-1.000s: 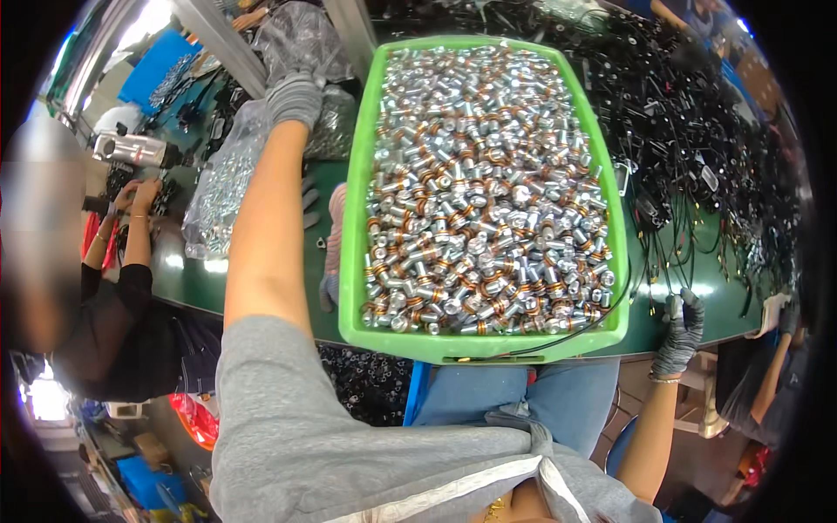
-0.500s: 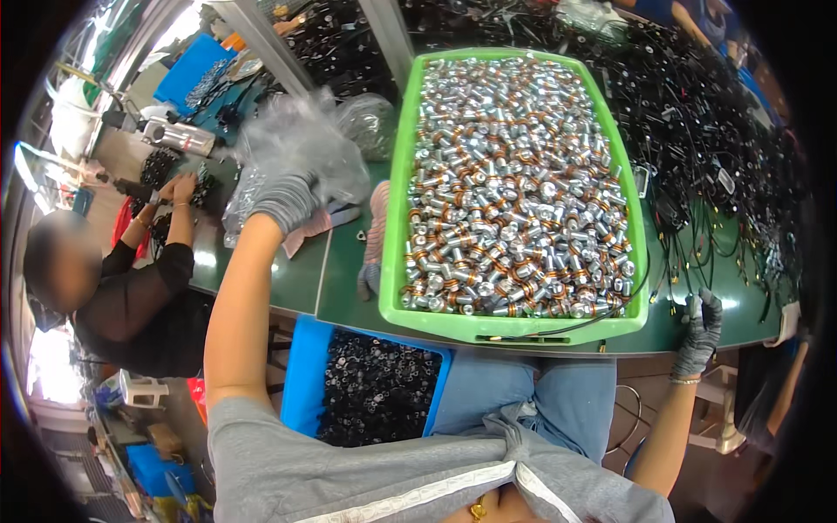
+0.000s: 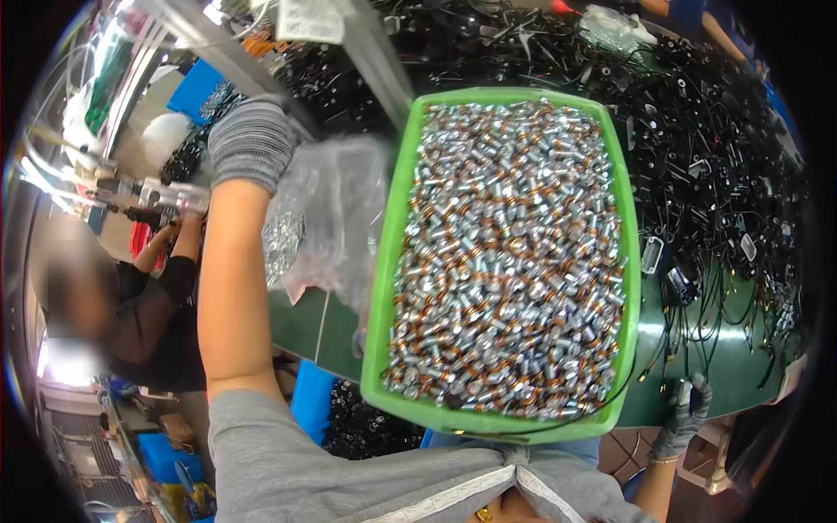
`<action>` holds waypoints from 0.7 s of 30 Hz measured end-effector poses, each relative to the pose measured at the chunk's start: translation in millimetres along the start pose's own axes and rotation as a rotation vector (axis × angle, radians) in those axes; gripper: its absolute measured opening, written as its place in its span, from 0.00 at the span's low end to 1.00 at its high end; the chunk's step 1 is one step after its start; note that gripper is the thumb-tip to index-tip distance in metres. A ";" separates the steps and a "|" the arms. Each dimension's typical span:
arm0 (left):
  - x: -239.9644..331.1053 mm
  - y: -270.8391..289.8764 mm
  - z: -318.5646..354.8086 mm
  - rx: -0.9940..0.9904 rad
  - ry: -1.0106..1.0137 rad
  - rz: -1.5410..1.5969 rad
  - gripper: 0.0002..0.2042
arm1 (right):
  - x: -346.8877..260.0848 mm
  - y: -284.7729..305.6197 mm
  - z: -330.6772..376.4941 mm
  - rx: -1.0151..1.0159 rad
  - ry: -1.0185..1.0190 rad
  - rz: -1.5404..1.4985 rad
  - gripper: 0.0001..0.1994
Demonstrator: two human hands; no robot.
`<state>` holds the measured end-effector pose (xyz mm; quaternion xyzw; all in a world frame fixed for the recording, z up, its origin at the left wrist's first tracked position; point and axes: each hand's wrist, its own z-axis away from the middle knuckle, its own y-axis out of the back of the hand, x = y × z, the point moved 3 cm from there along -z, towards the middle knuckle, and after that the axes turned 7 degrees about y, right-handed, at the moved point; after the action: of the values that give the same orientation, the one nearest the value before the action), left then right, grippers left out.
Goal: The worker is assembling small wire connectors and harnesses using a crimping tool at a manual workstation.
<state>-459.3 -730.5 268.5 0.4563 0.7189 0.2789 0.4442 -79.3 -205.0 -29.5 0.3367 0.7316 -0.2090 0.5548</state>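
Observation:
My left hand (image 3: 251,144), in a grey striped glove, reaches far out to the left beside a metal post. Its fingers are hidden behind the back of the glove. A clear plastic bag (image 3: 336,205) lies on the table near that hand, between it and the green tray (image 3: 381,301). Silver metal fittings with orange rings (image 3: 506,261) fill the tray. My right hand (image 3: 684,423), gloved likewise, is at the table's front edge, right of the tray. Its thumb and fingers close around something small and pale that I cannot make out, near hanging black cables (image 3: 711,322).
Black cables and small parts (image 3: 671,157) are heaped on the table's far and right sides. Below the front edge, a blue bin (image 3: 312,397) holds small black parts. A metal post (image 3: 370,61) rises behind the tray. To the left, another person (image 3: 144,327) works at the table.
My left hand has moved away from the crumpled bag toward the upper left, and the bag now lies flatter. With the view shifted, the tray appears lower. My right hand stays by the table edge.

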 end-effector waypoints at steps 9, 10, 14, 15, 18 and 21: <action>69.7 -202.9 -62.5 -0.124 -0.082 0.403 0.32 | -19.1 -12.3 -2.7 0.122 0.000 0.047 0.11; 73.8 -203.8 -62.6 -0.116 -0.097 0.412 0.32 | -20.5 -10.9 -0.7 0.116 0.015 0.022 0.12; 81.6 -165.0 -44.9 -0.196 -0.105 0.163 0.29 | -12.2 -13.7 -3.9 0.006 0.070 0.009 0.10; 80.5 -146.7 -40.9 -0.165 -0.075 0.094 0.30 | -15.4 -16.6 -2.6 0.019 0.063 -0.046 0.10; 55.8 -104.1 -31.9 -0.040 -0.072 0.025 0.29 | -16.3 -4.7 1.5 -0.006 0.047 -0.133 0.11; 9.8 -74.0 -17.1 -0.344 -0.031 -0.104 0.25 | -15.4 -3.9 2.6 -0.065 0.080 -0.146 0.11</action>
<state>-506.6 -753.3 212.8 0.3400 0.6762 0.3675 0.5404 -78.0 -213.4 -15.9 0.2725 0.7821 -0.2114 0.5190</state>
